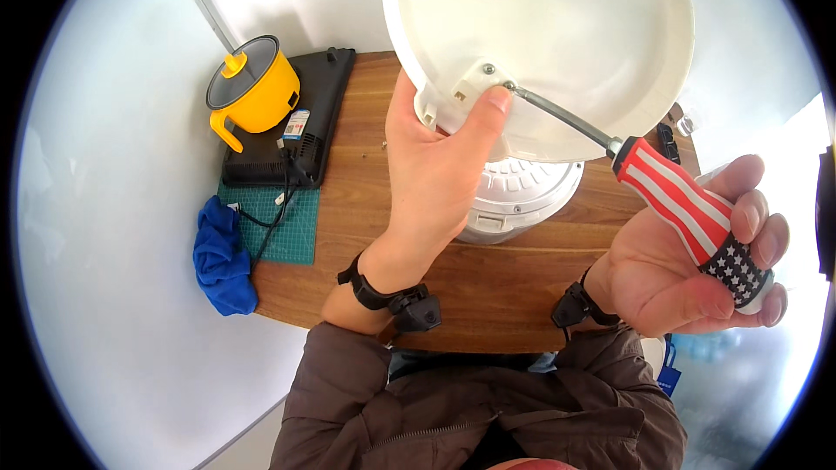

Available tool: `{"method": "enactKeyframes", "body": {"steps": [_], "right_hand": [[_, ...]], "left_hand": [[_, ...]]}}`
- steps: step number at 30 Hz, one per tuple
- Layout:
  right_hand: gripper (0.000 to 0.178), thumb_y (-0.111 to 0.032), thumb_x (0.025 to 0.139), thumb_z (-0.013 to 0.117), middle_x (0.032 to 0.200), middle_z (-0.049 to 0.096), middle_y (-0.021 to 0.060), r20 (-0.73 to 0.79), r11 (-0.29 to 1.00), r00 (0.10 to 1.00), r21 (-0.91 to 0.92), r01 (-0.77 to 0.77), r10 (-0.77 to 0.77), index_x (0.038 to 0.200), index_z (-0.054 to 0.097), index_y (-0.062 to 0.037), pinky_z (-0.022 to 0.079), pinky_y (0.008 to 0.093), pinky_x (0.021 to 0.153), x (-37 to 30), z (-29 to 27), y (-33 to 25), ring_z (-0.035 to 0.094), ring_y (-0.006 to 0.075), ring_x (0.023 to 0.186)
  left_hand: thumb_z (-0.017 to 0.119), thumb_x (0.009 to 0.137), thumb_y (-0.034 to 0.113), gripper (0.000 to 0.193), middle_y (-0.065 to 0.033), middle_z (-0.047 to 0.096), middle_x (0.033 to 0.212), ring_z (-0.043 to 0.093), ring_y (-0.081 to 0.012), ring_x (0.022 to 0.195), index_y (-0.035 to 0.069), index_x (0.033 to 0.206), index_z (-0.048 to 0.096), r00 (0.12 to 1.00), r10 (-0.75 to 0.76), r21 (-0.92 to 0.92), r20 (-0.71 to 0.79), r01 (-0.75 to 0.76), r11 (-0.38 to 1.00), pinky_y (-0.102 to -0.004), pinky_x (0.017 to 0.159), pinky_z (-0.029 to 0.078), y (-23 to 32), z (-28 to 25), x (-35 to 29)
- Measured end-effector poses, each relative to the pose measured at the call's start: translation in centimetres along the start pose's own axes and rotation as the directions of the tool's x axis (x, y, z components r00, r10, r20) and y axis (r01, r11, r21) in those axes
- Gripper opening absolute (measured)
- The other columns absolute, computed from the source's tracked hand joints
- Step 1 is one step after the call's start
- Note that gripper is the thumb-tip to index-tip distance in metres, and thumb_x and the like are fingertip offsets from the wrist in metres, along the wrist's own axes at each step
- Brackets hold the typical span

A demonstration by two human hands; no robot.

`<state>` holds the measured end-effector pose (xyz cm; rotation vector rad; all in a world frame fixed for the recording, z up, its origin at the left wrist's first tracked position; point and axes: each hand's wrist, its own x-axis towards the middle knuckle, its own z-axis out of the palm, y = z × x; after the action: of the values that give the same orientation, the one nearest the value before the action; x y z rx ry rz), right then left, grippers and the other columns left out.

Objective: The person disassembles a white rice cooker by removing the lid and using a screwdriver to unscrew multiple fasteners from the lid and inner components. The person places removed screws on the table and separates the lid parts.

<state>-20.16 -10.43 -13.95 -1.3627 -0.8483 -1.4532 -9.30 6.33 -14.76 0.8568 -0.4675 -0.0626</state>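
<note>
Screwdriver (688, 209) clamped in the right hand (697, 278) meets a screw on the white appliance shell (592, 43) gripped above the desk (366, 165) by the left hand (431, 183); turning it likely needs steady alignment.

My left hand (431, 178) holds up the cream round plastic shell (557, 35), thumb pressed by a tab at its lower rim, right where the screwdriver (662, 187) tip meets a screw. My right hand (697, 270) grips the red-and-white striped handle, fingers (758, 226) curled about its starred blue end. Below, on the wooden bench (348, 209): white ribbed appliance base (522, 196), yellow lidded pot (252, 87) on a black device (300, 117), green cutting mat (292, 231), blue cloth (222, 261).
</note>
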Motion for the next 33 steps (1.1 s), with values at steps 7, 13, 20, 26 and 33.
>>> {"method": "enactKeyframes", "body": {"steps": [7, 13, 20, 26, 33], "right_hand": [[0.031, -0.029, 0.103, 0.064, 0.124, 0.054, -0.0055, 0.062, 0.995, 0.998, -0.091, 0.039, -0.033, 0.132, 0.06, -0.0356, 0.043, 0.0492, 0.12, 0.1, -0.2, -0.3, 0.057, 0.0158, 0.119], [0.035, -0.03, 0.102, 0.064, 0.128, 0.055, -0.005, 0.117, 0.981, 0.988, -0.156, 0.118, -0.1, 0.136, 0.057, -0.0372, 0.058, 0.0433, 0.102, -0.2, 0.8, -0.4, 0.059, 0.0173, 0.118], [0.045, -0.037, 0.098, 0.07, 0.125, 0.061, 0.0141, 0.379, 0.841, 0.907, -0.415, 0.346, -0.186, 0.134, 0.049, -0.0209, 0.063, 0.0361, 0.079, 1.0, 1.1, -0.1, 0.07, 0.0263, 0.097], [0.047, -0.038, 0.101, 0.066, 0.12, 0.063, 0.0244, 0.38, 0.722, 0.917, -0.667, 0.183, 0.119, 0.131, 0.049, -0.0052, 0.057, 0.0326, 0.075, 2.1, 0.8, -0.5, 0.066, 0.0237, 0.087], [0.044, -0.018, 0.092, 0.072, 0.108, 0.064, 0.0151, 0.23, 0.802, 0.888, -0.557, -0.215, 0.398, 0.128, 0.057, 0.0019, 0.05, 0.0328, 0.077, 2.2, 3.0, 1.2, 0.062, 0.021, 0.087]], "left_hand": [[0.068, 0.095, -0.002, 0.045, -0.0087, 0.067, 0.123, 0.066, -0.0136, 0.109, 0.0, 0.136, 0.051, 0.999, 0.036, 0.033, 0.0, -0.036, 0.999, -0.0298, 0.091, 0.056, 0.2, 0.2, -0.3], [0.067, 0.095, -0.002, 0.044, -0.0083, 0.067, 0.12, 0.066, -0.0114, 0.104, 0.0, 0.136, 0.05, 0.996, 0.09, 0.103, -0.012, -0.088, 0.991, -0.0266, 0.08, 0.056, 0.3, 0.1, -0.3], [0.06, 0.096, -0.006, 0.035, -0.0088, 0.061, 0.114, 0.063, -0.0096, 0.091, -0.001, 0.128, 0.047, 0.956, 0.293, 0.244, -0.03, -0.277, 0.929, -0.0236, 0.069, 0.055, 0.6, -0.3, 0.4], [0.06, 0.095, -0.006, 0.033, -0.0076, 0.058, 0.11, 0.059, -0.009, 0.086, -0.001, 0.125, 0.047, 0.876, 0.474, 0.358, -0.084, -0.418, 0.835, -0.0235, 0.069, 0.052, 1.4, -1.9, 1.5], [0.063, 0.095, 0.001, 0.028, -0.0088, 0.058, 0.107, 0.057, -0.0128, 0.096, -0.002, 0.121, 0.051, 0.756, 0.655, 0.578, -0.014, -0.528, 0.622, -0.0266, 0.082, 0.047, 1.3, -4.0, 3.2]]}}
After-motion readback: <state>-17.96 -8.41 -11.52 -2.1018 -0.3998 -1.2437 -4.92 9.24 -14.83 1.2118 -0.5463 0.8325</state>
